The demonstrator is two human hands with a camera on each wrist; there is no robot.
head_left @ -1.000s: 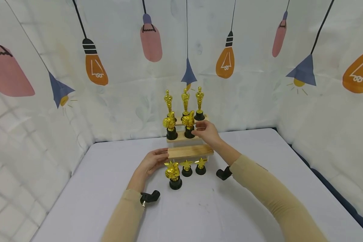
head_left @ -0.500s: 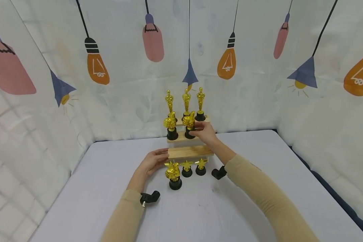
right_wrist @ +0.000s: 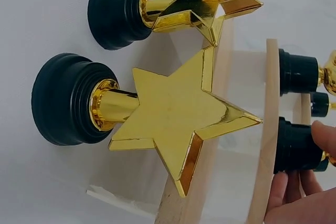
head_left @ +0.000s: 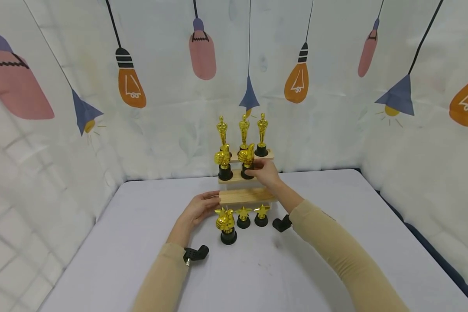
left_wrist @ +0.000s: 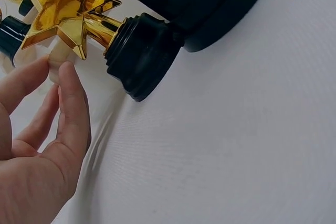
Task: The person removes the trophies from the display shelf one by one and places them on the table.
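Note:
A tiered wooden stand (head_left: 247,196) is in the middle of the head view. My right hand (head_left: 267,174) grips the black base of a gold thumbs-up trophy (head_left: 246,154) on the middle tier; the right wrist view has the thumb (right_wrist: 324,136) on one side of that base and fingers below. Another thumbs-up trophy (head_left: 223,157) stands left of it. My left hand (head_left: 196,210) pinches the left end of the lowest board, near a gold star trophy (left_wrist: 60,17). On the table in front stand a third thumbs-up trophy (head_left: 226,222) and star trophies (head_left: 261,212), one partly hidden behind it.
Three gold figure trophies (head_left: 262,128) stand along the top tier. The white-covered table (head_left: 140,234) reaches back to a curtain (head_left: 164,143) printed with hanging lamps. Each wrist carries a small black camera (head_left: 198,253).
My right hand has moved slightly left and closed onto the base of the right thumbs-up trophy. My left hand stays at the board's end. The head view has shifted a little.

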